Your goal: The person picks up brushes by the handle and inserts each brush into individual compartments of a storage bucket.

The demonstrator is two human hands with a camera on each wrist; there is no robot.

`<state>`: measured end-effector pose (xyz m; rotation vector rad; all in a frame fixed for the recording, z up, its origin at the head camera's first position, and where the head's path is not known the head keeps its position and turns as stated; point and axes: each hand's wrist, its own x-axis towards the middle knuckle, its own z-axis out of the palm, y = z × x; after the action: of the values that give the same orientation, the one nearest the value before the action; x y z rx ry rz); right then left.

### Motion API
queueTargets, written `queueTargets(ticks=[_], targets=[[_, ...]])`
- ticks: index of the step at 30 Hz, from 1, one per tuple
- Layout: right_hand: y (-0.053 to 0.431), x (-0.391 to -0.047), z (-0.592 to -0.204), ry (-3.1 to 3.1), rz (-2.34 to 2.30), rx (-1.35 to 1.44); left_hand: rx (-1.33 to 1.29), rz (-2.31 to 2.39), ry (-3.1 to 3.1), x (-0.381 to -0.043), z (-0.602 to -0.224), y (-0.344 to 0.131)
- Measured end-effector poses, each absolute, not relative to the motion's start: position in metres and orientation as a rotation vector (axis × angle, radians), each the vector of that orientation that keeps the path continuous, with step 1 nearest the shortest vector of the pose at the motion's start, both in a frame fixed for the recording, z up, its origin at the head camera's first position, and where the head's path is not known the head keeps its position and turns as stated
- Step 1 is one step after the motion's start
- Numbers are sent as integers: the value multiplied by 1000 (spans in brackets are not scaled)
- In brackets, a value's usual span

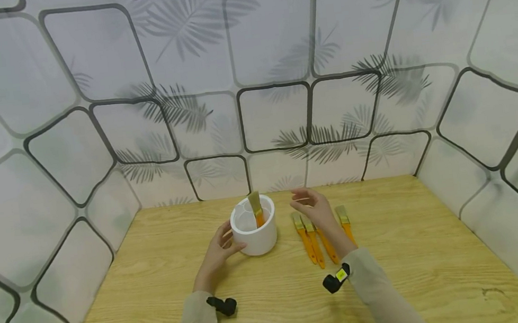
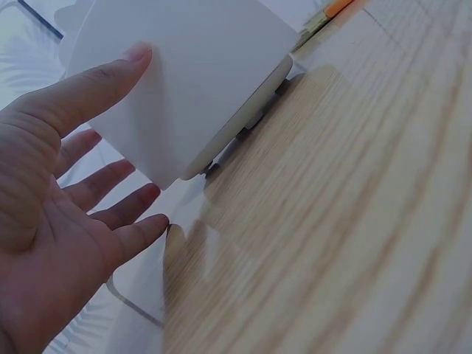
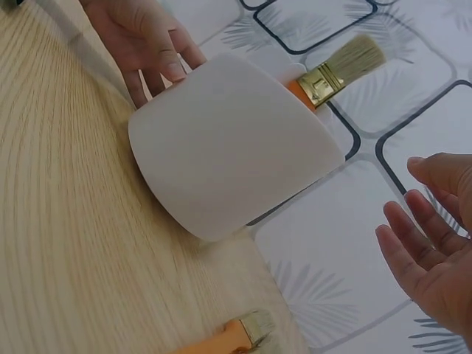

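"What are the hands doing?"

"The left hand (image 1: 218, 253) is loosely spread, its thumb against the white holder (image 1: 261, 243) and its fingers along the side, probably to steady it rather than to grip. The right hand (image 1: 316, 210) is empty, fingers relaxed and apart, raised beside the holder."

"And the brush (image 1: 259, 218) inside?"

"Bristles up, leaning in the holder, which seems to prop it."

"The others?"

"Loose brushes (image 1: 316, 248) lie on the bench (image 1: 160, 300) around the right forearm, handles towards the person, likely for easy reach."
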<state>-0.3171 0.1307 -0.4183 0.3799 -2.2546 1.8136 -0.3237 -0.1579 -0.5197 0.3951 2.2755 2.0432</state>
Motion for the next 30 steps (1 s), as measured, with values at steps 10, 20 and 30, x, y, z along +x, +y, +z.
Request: queueTargets(ticks=[10, 20, 30], targets=[[147, -329, -441, -2205, 1830, 367, 372, 2079, 2265, -323, -522, -159], [166, -327, -448, -2205, 1834, 284, 353, 2085, 2250, -325, -523, -160], [183, -326, -454, -2280, 1815, 174, 402, 2051, 2222, -315, -503, -158]])
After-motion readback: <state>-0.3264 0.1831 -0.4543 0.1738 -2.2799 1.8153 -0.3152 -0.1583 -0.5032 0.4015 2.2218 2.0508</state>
